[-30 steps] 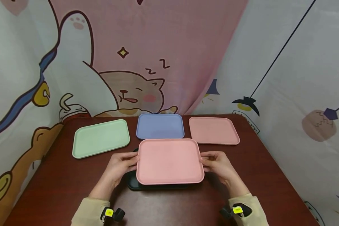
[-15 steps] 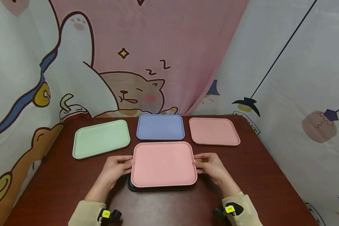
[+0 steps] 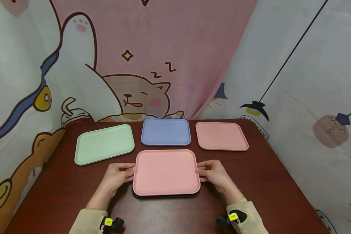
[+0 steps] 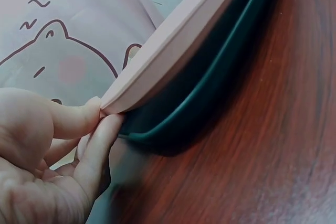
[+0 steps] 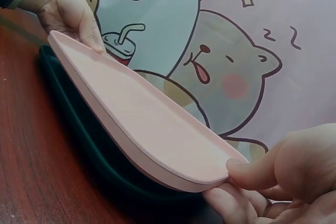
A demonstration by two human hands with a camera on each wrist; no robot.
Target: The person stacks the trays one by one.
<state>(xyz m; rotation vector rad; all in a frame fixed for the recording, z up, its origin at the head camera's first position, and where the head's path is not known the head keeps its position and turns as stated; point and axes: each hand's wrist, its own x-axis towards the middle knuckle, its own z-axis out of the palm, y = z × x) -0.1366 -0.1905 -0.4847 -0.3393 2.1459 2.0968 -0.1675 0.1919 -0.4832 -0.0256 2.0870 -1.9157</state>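
Observation:
Both hands hold a pink tray (image 3: 166, 172) by its short sides, close over a dark green tray (image 4: 194, 98). My left hand (image 3: 117, 177) pinches the left rim between thumb and fingers. At the opposite end, my right hand (image 3: 213, 175) pinches the right rim with its thumb on top. In the wrist views a narrow gap shows between the pink tray and the dark green one beneath. From the head view only a thin front edge of the dark green tray is visible; the pink tray hides the rest.
Behind the held tray lie a light green tray (image 3: 104, 144) at left, a blue tray (image 3: 165, 131) in the middle and a second pink tray (image 3: 221, 136) at right. All rest on the brown wooden table (image 3: 269, 195). A cartoon-printed curtain (image 3: 193, 48) hangs behind.
The held pink tray has moved left and toward the person, and lower, now covering nearly all of the dark green tray. Both hands moved with it; the back trays stayed put.

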